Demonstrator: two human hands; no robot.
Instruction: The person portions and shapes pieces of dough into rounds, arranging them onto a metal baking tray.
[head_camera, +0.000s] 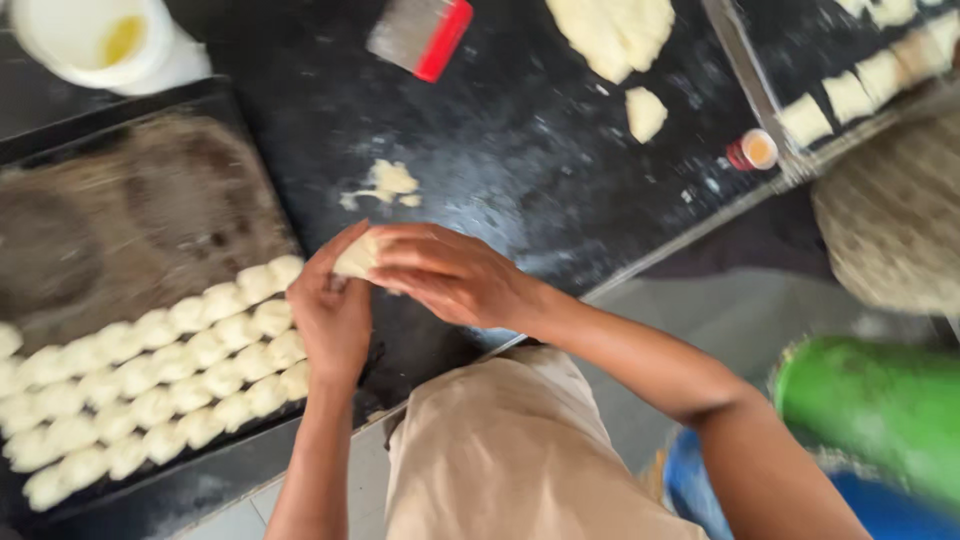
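Note:
Both hands meet over the dark worktop (520, 150), working one pale piece of dough (357, 257). My left hand (330, 320) cups it from below and my right hand (450, 275) folds over it from the right. Just to the left lies a dark baking tray (130, 220) with several shaped dough pieces (160, 385) lined up in rows along its near side. A small scrap of dough (388, 182) lies on the worktop beyond my hands.
A large dough mass (612, 32) and a smaller lump (645, 112) lie at the back. A red-handled scraper (422, 35), a white tub (95, 40), a small red-capped jar (753, 150), a second tray with dough pieces (860, 80), a green container (870, 405) at right.

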